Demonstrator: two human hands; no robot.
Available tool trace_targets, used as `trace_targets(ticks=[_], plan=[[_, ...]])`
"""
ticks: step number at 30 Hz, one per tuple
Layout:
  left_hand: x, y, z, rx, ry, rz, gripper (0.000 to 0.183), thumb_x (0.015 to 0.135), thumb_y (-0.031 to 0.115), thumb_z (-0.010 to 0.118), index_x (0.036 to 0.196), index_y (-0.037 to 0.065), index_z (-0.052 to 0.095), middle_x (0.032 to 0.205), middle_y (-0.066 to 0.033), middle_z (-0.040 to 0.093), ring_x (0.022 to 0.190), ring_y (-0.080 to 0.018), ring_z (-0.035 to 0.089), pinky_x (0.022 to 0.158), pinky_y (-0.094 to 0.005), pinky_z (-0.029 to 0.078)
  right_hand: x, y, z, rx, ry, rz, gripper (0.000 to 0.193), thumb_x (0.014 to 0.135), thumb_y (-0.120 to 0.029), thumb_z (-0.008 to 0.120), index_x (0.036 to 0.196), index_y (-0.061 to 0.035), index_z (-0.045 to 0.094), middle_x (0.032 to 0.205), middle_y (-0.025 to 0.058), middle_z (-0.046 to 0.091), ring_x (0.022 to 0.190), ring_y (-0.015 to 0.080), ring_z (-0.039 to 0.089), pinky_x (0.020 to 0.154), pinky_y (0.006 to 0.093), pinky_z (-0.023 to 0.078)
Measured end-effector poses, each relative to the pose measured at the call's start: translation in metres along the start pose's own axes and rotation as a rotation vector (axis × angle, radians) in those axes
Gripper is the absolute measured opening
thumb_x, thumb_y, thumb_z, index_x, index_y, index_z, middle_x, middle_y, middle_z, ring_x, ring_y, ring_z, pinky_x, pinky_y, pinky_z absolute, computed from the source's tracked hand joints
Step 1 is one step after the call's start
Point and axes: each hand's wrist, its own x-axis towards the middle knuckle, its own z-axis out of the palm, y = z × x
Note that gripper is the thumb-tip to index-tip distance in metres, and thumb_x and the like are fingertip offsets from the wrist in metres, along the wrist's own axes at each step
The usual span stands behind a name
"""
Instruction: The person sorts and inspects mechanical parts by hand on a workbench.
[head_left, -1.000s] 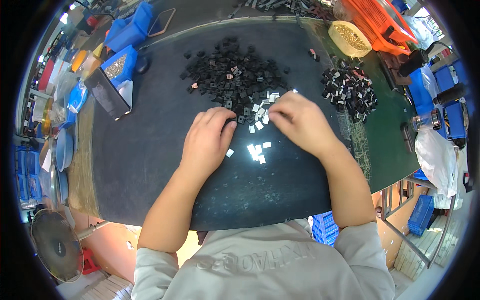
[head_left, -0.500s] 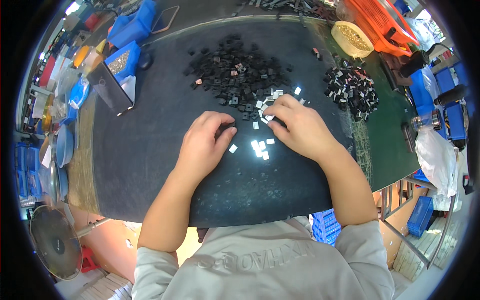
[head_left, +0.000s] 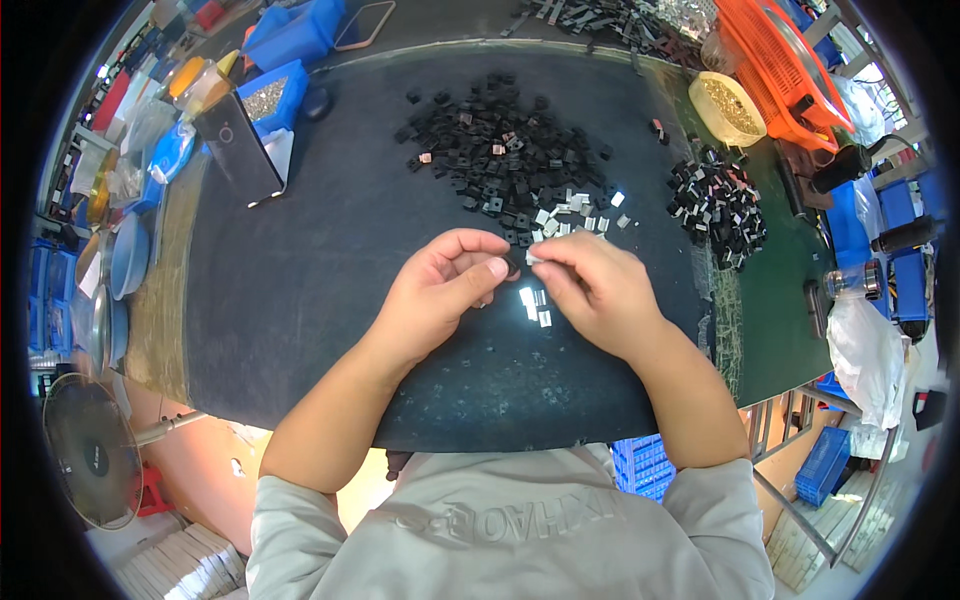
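My left hand (head_left: 445,290) pinches a small black plastic part (head_left: 513,266) between thumb and fingertips. Close to it, my right hand (head_left: 603,285) grips a small silver metal clip (head_left: 532,258) with thumb and forefinger. The two pieces are almost together, and the fingers partly hide both. Just beyond my hands lies a heap of black plastic parts (head_left: 490,140), with several silver clips (head_left: 572,207) at its near edge. A few more loose clips (head_left: 541,308) rest on the dark mat between my wrists.
To the right sits a pile of black parts with silver pieces (head_left: 716,205). Behind it stand a cream bowl of small brass-coloured pieces (head_left: 728,108) and an orange basket (head_left: 785,75). At the left are a propped phone (head_left: 237,150) and a blue bin (head_left: 275,95).
My hands have come closer together over the mat. The left now shows a black part at its fingertips, and the right has drawn a silver clip back from the heap's edge.
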Motion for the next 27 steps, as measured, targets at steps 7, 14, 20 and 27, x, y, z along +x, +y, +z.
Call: trace_targets(ticks=[7, 14, 20, 27], plan=[[0.001, 0.002, -0.005, 0.028, -0.039, -0.033, 0.024, 0.100, 0.015, 0.070, 0.121, 0.004, 0.066, 0.094, 0.0001, 0.067, 0.081, -0.0068, 0.059, 0.074, -0.0219, 0.049, -0.002, 0.005, 0.012, 0.088, 0.033, -0.118, 0.017, 0.085, -0.005, 0.080, 0.098, -0.0052, 0.070, 0.093, 0.0088, 0.073, 0.080, 0.0251, 0.073, 0.066, 0.0344, 0.058], [-0.001, -0.002, -0.004, -0.154, -0.088, -0.133, 0.025, 0.099, 0.017, 0.071, 0.120, 0.005, 0.066, 0.095, 0.0010, 0.066, 0.083, -0.0071, 0.057, 0.076, -0.0221, 0.049, -0.001, 0.005, 0.017, 0.143, 0.121, -0.122, 0.020, 0.082, -0.005, 0.083, 0.097, -0.0064, 0.070, 0.093, 0.0079, 0.071, 0.075, 0.0231, 0.072, 0.062, 0.0313, 0.057], [0.000, -0.001, -0.005, -0.188, -0.096, -0.099, 0.024, 0.099, 0.017, 0.071, 0.120, 0.005, 0.066, 0.095, 0.0000, 0.065, 0.082, -0.0079, 0.058, 0.076, -0.0228, 0.049, 0.000, 0.006, 0.018, 0.112, 0.158, -0.163, 0.018, 0.082, -0.005, 0.083, 0.095, -0.0066, 0.069, 0.091, 0.0083, 0.071, 0.073, 0.0221, 0.071, 0.060, 0.0314, 0.057], [-0.001, 0.000, -0.004, -0.250, -0.093, -0.104, 0.021, 0.100, 0.015, 0.069, 0.119, 0.004, 0.066, 0.093, -0.0011, 0.065, 0.081, -0.0090, 0.058, 0.075, -0.0242, 0.050, 0.000, 0.005, 0.018, 0.123, 0.165, -0.181, 0.019, 0.082, -0.005, 0.083, 0.096, -0.0061, 0.069, 0.091, 0.0083, 0.071, 0.075, 0.0222, 0.071, 0.061, 0.0311, 0.057]])
